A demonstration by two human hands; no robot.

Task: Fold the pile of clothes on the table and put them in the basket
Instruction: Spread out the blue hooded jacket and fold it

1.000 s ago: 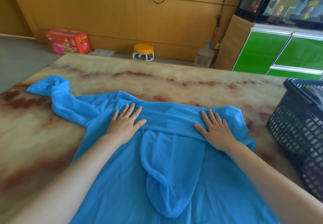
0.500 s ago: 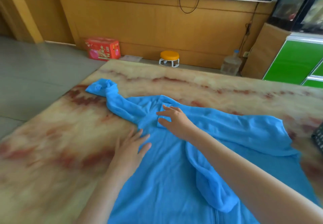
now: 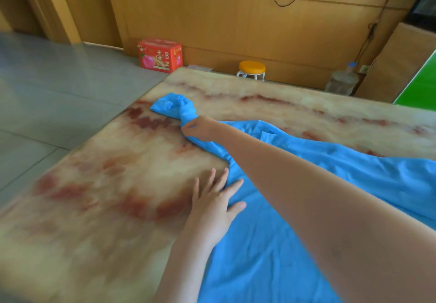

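On the red-veined cream marble table [image 3: 113, 184], our right hand [image 3: 200, 129] pinches the twisted sleeve [image 3: 187, 111] of the thin blue cloth garment [image 3: 271, 243] while our flat left hand [image 3: 212, 206] pins its edge; a hard tug could drag it askew.

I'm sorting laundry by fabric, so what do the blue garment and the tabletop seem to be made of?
The blue garment: thin, soft cloth, matte, maybe light synthetic or cotton blend; it creases finely and its sleeve twists into a rope where the right hand grips it. The tabletop: looks like polished marble or onyx, cream with red veins and soft sheen; could be a printed imitation.
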